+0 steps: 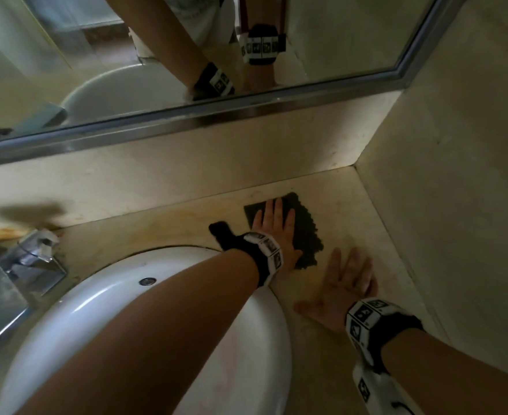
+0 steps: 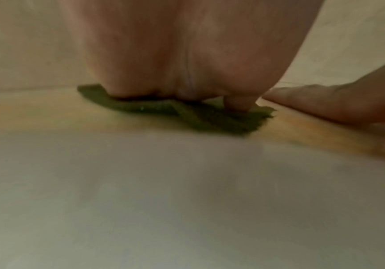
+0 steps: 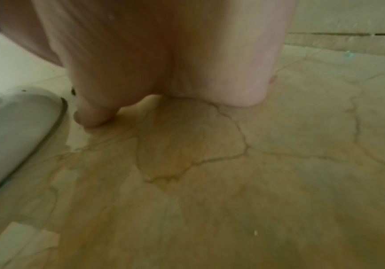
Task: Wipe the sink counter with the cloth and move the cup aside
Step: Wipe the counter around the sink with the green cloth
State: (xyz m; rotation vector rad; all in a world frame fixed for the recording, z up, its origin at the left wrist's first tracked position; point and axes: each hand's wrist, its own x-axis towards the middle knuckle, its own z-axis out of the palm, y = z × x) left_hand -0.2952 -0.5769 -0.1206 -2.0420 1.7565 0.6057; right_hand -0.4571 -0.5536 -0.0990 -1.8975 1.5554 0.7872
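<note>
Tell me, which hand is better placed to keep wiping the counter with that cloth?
The left hand: it already lies flat on the cloth, pressing it to the counter beside the sink. The right hand rests bare on the counter next to the cloth, so it would first have to take it over.

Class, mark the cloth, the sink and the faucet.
cloth (image 1: 308,235): head view, bare dark part right of the fingers.
sink (image 1: 204,298): head view, white inner wall.
faucet (image 1: 34,253): head view, metal handle.
</note>
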